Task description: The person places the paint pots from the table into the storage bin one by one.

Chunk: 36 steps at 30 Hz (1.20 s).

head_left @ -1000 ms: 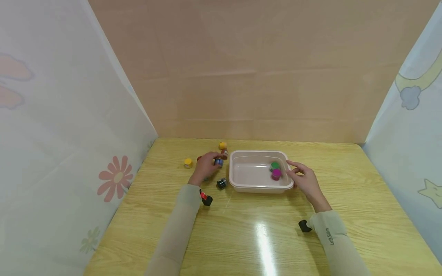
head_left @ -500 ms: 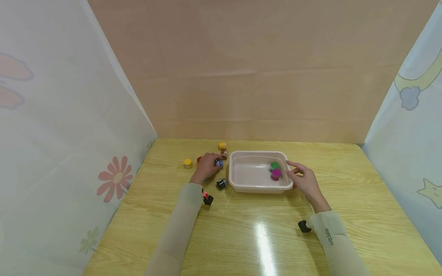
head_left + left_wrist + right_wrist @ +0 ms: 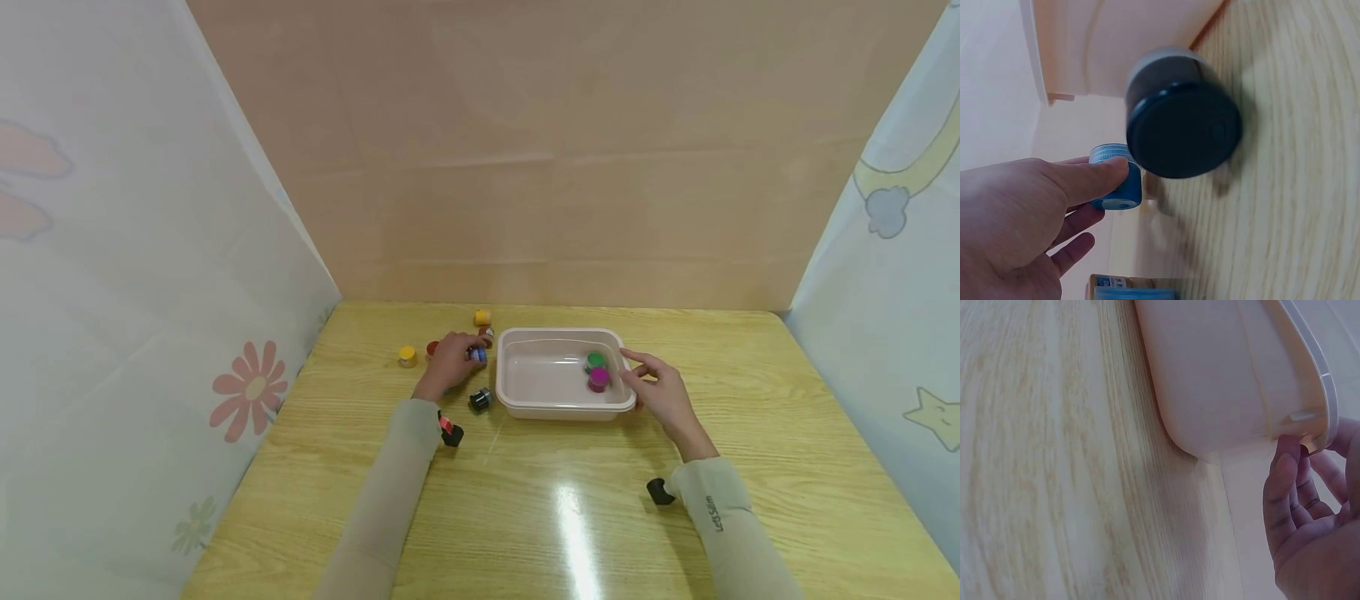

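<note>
Between thumb and fingers, my left hand (image 3: 450, 364) pinches a small blue paint jar (image 3: 478, 355), left of the pale pink plastic tub (image 3: 562, 410). The left wrist view shows the blue jar (image 3: 1125, 187) gripped at its side. My right hand (image 3: 664, 398) holds the tub's right rim, thumb and fingers on either side of the edge in the right wrist view. Inside the tub, toward its right end, a green-lidded jar (image 3: 595, 362) and a magenta-lidded jar (image 3: 598, 381) stand together. A black jar (image 3: 481, 400) lies near my left wrist.
Behind the left hand lie a brown jar (image 3: 487, 335) and an orange-yellow jar (image 3: 482, 317). A yellow-lidded jar (image 3: 407, 357) and a partly hidden red jar (image 3: 432, 348) are to its left. Fabric walls border the wooden table (image 3: 525, 517) at the back and sides.
My left hand has shifted slightly right, and the blue jar in its fingers has moved a little toward the tub. The right hand and the tub have stayed put.
</note>
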Each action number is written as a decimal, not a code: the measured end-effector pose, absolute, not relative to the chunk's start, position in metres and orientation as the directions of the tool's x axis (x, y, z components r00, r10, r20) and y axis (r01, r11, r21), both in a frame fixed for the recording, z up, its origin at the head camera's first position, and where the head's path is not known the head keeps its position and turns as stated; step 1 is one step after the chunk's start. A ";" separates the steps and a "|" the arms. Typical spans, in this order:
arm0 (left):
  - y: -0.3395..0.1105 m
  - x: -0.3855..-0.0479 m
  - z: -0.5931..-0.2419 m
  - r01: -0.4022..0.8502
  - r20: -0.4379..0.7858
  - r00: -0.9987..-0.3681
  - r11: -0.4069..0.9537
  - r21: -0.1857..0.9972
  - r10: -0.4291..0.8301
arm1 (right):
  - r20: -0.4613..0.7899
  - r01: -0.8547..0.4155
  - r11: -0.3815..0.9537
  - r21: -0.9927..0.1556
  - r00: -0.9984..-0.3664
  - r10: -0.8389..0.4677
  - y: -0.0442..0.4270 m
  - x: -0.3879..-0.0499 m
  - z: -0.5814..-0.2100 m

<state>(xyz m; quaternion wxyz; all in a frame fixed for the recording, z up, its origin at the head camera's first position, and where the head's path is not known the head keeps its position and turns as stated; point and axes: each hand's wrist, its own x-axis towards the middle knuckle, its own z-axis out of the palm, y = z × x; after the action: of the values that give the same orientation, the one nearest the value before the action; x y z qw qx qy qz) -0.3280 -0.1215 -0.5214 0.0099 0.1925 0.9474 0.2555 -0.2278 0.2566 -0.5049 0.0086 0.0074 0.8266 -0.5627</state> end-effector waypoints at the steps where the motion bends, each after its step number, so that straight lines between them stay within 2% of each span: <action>1: -0.121 -0.328 -0.521 0.360 0.081 -0.926 0.795 0.489 0.370 | -0.024 0.023 0.365 -0.931 -1.000 0.002 0.257 -0.228 -0.505; 25: -0.112 -0.312 -0.488 0.370 0.180 -0.928 0.733 0.571 0.327 | 0.013 -0.003 0.373 -0.928 -1.000 0.024 0.257 -0.225 -0.517; 36: -0.100 -0.303 -0.469 0.427 0.262 -0.904 0.686 0.589 0.338 | 0.021 -0.012 0.388 -0.921 -1.000 0.020 0.256 -0.228 -0.514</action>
<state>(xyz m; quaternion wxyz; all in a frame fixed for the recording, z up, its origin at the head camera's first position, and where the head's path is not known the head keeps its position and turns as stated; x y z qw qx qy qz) -0.3034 -0.1000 -0.4690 -0.0663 0.2089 0.9157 0.3369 -0.2277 0.2563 -0.5137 -0.0142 0.0024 0.8331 -0.5530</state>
